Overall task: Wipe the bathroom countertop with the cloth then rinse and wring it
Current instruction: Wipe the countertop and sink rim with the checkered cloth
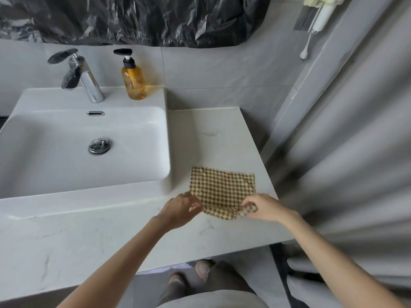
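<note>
soft even daylight, faint shadows, wide-angle bending and blur at edges.

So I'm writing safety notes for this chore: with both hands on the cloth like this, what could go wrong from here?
1. The checked cloth lies close to the countertop's right and front edges; a sweep outward could drag it off.
2. The soap bottle stands on the sink's back ledge beside the faucet; reaching to rinse could knock it over.

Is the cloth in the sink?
No, the cloth lies flat on the countertop, right of the sink, both hands at its near edge.
</note>
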The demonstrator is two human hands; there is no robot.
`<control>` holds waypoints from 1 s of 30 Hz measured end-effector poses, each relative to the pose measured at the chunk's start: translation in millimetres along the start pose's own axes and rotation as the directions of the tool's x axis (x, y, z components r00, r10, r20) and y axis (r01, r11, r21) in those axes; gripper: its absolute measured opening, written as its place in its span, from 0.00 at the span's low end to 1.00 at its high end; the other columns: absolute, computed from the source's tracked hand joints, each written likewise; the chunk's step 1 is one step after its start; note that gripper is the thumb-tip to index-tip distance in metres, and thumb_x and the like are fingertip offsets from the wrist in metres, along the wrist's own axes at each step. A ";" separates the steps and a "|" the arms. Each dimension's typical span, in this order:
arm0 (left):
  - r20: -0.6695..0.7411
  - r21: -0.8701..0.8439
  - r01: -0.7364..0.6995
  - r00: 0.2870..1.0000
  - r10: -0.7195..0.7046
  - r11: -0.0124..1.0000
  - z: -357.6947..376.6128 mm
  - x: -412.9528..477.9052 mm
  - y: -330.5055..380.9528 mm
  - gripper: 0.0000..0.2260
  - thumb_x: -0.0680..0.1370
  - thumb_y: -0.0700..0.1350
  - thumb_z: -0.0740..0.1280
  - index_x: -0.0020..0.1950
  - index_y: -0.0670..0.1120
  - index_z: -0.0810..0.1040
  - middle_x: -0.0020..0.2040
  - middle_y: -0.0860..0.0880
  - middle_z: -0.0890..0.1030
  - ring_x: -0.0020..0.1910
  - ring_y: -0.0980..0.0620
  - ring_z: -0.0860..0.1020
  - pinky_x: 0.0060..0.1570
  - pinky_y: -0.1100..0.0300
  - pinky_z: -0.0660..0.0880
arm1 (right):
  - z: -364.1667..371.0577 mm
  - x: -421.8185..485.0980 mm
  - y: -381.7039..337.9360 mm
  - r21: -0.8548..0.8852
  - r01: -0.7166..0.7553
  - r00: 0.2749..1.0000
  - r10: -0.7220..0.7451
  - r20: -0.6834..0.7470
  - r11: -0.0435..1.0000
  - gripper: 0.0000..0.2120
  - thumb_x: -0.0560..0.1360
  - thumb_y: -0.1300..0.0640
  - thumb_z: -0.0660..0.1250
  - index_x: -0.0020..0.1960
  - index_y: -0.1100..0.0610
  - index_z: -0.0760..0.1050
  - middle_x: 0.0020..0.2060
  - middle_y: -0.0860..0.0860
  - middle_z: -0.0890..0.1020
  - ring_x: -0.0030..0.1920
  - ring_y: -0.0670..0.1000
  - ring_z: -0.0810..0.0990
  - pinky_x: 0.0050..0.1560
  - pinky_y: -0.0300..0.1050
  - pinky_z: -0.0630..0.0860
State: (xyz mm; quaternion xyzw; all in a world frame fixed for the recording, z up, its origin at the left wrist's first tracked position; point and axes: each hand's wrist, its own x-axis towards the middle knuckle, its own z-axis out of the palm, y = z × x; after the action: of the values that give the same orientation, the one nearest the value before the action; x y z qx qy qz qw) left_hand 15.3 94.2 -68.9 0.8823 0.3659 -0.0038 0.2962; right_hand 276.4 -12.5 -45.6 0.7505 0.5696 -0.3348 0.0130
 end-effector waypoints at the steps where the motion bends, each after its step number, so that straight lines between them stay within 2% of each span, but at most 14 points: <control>1: 0.038 -0.007 0.032 0.999 -0.032 0.999 5.5 -2.6 -2.1 0.14 0.79 0.55 0.59 0.59 0.52 0.77 0.59 0.52 0.76 0.57 0.52 0.76 0.54 0.55 0.74 | 7.6 0.9 -0.7 0.019 0.021 0.998 -0.022 0.058 1.000 0.19 0.75 0.52 0.68 0.65 0.46 0.72 0.68 0.47 0.72 0.66 0.49 0.70 0.66 0.50 0.69; 4: -0.003 0.035 0.119 0.993 -0.119 0.992 17.3 -5.9 -5.6 0.15 0.80 0.51 0.58 0.66 0.52 0.73 0.67 0.51 0.71 0.64 0.50 0.71 0.56 0.54 0.74 | 25.6 14.6 -13.7 -0.074 0.123 0.992 -0.121 0.026 0.990 0.26 0.78 0.46 0.62 0.73 0.39 0.59 0.77 0.46 0.54 0.77 0.53 0.48 0.74 0.59 0.51; 7: -0.075 0.079 0.169 0.984 -0.163 0.982 24.7 -1.7 -5.2 0.17 0.80 0.49 0.57 0.69 0.52 0.70 0.71 0.52 0.68 0.67 0.50 0.68 0.55 0.53 0.74 | 44.6 45.3 -24.0 -0.188 0.207 0.978 -0.196 0.075 0.960 0.30 0.78 0.39 0.56 0.74 0.32 0.44 0.76 0.43 0.35 0.74 0.56 0.29 0.70 0.69 0.38; 9: -0.108 0.068 0.196 0.976 -0.188 0.978 26.4 6.9 -4.4 0.17 0.81 0.48 0.56 0.70 0.52 0.69 0.71 0.52 0.67 0.68 0.50 0.67 0.55 0.53 0.74 | 57.8 69.9 -25.4 -0.288 0.268 0.963 -0.262 0.061 0.919 0.32 0.77 0.35 0.52 0.73 0.31 0.35 0.74 0.43 0.28 0.71 0.58 0.23 0.68 0.72 0.32; 12: -0.134 0.067 0.252 0.961 -0.242 0.965 27.6 28.5 -2.5 0.19 0.80 0.46 0.56 0.72 0.52 0.66 0.72 0.52 0.66 0.69 0.50 0.66 0.56 0.54 0.74 | 71.0 101.8 -21.5 -0.372 0.303 0.947 -0.322 0.012 0.877 0.31 0.76 0.31 0.47 0.71 0.31 0.31 0.74 0.44 0.28 0.71 0.62 0.24 0.67 0.74 0.32; 15: -0.173 0.084 0.327 0.935 -0.309 0.941 31.8 54.6 -0.3 0.21 0.79 0.43 0.57 0.73 0.51 0.64 0.74 0.52 0.64 0.71 0.51 0.64 0.59 0.56 0.72 | 70.9 132.0 -15.8 -0.449 0.324 0.919 -0.390 -0.059 0.833 0.30 0.75 0.29 0.43 0.72 0.31 0.35 0.76 0.45 0.35 0.73 0.65 0.30 0.68 0.75 0.36; 18: -0.246 0.051 0.435 0.878 -0.411 0.899 34.4 77.6 2.0 0.23 0.79 0.41 0.57 0.75 0.49 0.62 0.74 0.51 0.64 0.72 0.52 0.63 0.61 0.57 0.71 | 55.2 168.0 -19.9 -0.472 0.356 0.889 -0.448 -0.095 0.807 0.28 0.75 0.29 0.39 0.74 0.31 0.42 0.78 0.44 0.40 0.75 0.63 0.33 0.69 0.73 0.37; 20: -0.273 0.021 0.512 0.829 -0.488 0.858 35.7 90.2 1.5 0.24 0.79 0.40 0.57 0.75 0.47 0.60 0.76 0.49 0.61 0.74 0.49 0.61 0.62 0.54 0.71 | 40.9 196.4 -29.9 -0.468 0.377 0.874 -0.475 -0.106 0.799 0.28 0.75 0.30 0.38 0.74 0.32 0.45 0.78 0.44 0.43 0.76 0.62 0.35 0.69 0.72 0.36; 23: -0.293 0.001 0.596 0.768 -0.570 0.803 41.9 104.5 -5.5 0.25 0.79 0.40 0.57 0.76 0.44 0.58 0.76 0.44 0.60 0.74 0.45 0.60 0.64 0.52 0.71 | 19.6 242.9 -46.1 -0.445 0.403 0.851 -0.506 -0.138 0.800 0.26 0.76 0.32 0.40 0.74 0.32 0.48 0.78 0.44 0.48 0.77 0.61 0.38 0.70 0.71 0.37; 25: -0.332 0.028 0.605 0.757 -0.564 0.796 44.4 111.9 -11.5 0.25 0.78 0.40 0.62 0.75 0.42 0.62 0.73 0.42 0.66 0.72 0.42 0.66 0.65 0.52 0.70 | 6.0 274.4 -55.6 -0.445 0.419 0.838 -0.526 -0.147 0.792 0.25 0.77 0.33 0.42 0.74 0.32 0.48 0.78 0.44 0.50 0.77 0.60 0.40 0.70 0.71 0.37; 27: -0.412 0.062 0.597 0.745 -0.524 0.800 47.0 118.8 -19.6 0.25 0.73 0.39 0.69 0.70 0.39 0.70 0.67 0.40 0.74 0.65 0.40 0.75 0.59 0.51 0.75 | -6.0 303.4 -64.6 -0.454 0.441 0.819 -0.554 -0.149 0.774 0.25 0.77 0.34 0.42 0.74 0.32 0.48 0.78 0.44 0.50 0.77 0.60 0.40 0.71 0.70 0.36; 28: -0.466 0.087 0.600 0.730 -0.500 0.795 48.2 122.4 -23.5 0.23 0.72 0.40 0.70 0.67 0.39 0.73 0.64 0.40 0.77 0.62 0.41 0.77 0.57 0.51 0.77 | -11.7 316.5 -68.7 -0.459 0.449 0.809 -0.567 -0.157 0.767 0.25 0.78 0.34 0.41 0.74 0.32 0.48 0.78 0.44 0.51 0.77 0.59 0.41 0.71 0.70 0.36; 30: -0.562 0.133 0.613 0.694 -0.451 0.779 47.9 128.6 -28.3 0.18 0.75 0.42 0.64 0.65 0.39 0.75 0.61 0.41 0.80 0.60 0.43 0.79 0.55 0.53 0.78 | -22.7 341.5 -76.3 -0.451 0.448 0.799 -0.572 -0.186 0.772 0.25 0.78 0.34 0.42 0.74 0.33 0.49 0.78 0.44 0.51 0.77 0.59 0.42 0.71 0.69 0.37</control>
State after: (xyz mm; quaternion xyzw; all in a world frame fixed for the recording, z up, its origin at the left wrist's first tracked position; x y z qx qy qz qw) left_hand 101.1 167.6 -151.8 0.7401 0.6667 0.0809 0.0341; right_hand 264.9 312.4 -177.1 0.5903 0.8025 -0.0834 -0.0230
